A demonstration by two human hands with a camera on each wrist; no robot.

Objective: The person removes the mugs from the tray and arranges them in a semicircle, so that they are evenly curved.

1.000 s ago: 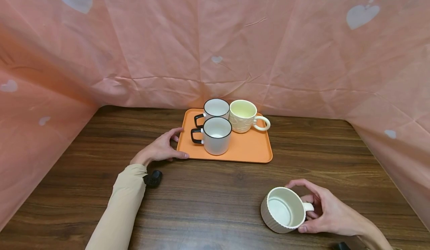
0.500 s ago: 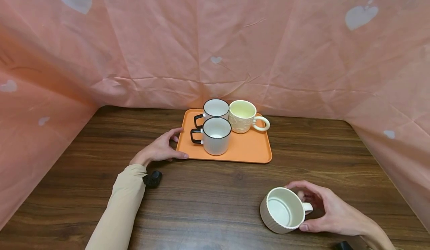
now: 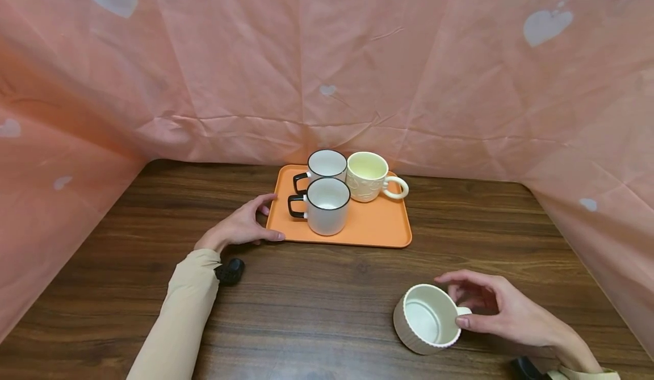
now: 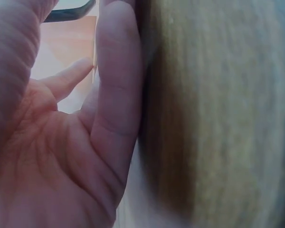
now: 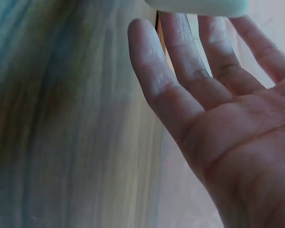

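Note:
In the head view my left hand (image 3: pixel 239 224) touches the left end of an orange tray (image 3: pixel 378 225), with the thumb at its front edge and a finger at its side. Two white mugs with black rims and black handles, a front mug (image 3: pixel 327 209) and a rear mug (image 3: pixel 326 162), stand upright on it. Beside them is a cream embossed mug (image 3: pixel 365 184). A ribbed cream cup (image 3: pixel 424 320) sits on the table at front right. My right hand (image 3: pixel 506 309) is spread around its handle (image 3: pixel 462 310), the thumb at the rim; in the right wrist view the fingers extend loosely below the handle (image 5: pixel 199 6).
The dark wooden table (image 3: pixel 317 289) lies beneath everything. A pink cloth (image 3: pixel 245 56) with white hearts walls off the back and sides. A black device (image 3: pixel 231 271) is worn on the left wrist, another black device (image 3: pixel 526 367) on the right.
My right hand's fingers have loosened about the cup's handle, and the thumb has shifted up to the rim. The left hand, tray and mugs keep their places; the head view has shifted slightly.

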